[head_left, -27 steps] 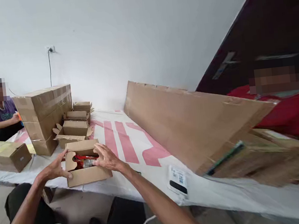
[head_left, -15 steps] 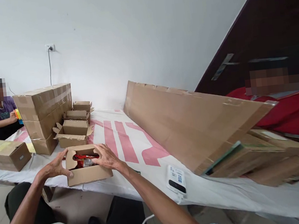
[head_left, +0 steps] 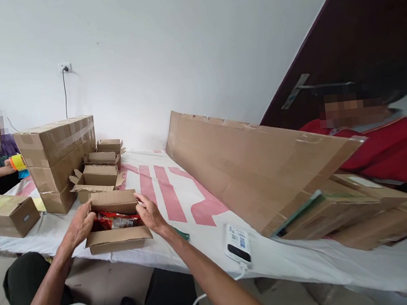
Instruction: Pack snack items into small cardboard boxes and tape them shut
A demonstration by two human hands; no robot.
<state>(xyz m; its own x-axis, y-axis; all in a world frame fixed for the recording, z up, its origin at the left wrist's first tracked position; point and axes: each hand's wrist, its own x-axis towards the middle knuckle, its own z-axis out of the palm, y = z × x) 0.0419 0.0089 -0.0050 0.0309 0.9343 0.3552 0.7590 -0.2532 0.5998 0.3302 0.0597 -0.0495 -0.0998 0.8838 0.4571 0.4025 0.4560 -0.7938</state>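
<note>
Gripping an open carton at both ends

The carton (head_left: 117, 240) lay between the two hands at the near edge of the table (head_left: 213, 241), its rear flap upright and its front flap slanting outward. The left hand (head_left: 82, 224) was closed on the left end, thumb and fingers together at the rim. The right hand (head_left: 149, 213) was closed on the right end, thumb against fingers, near the rear corner. Red packets (head_left: 109, 220) lay inside, below the rim and between both grips; whether any fingertip touched them could not be told. Open boxes (head_left: 99, 177) stood just behind the carton, with a taped stack (head_left: 52, 146) beside them.
</note>
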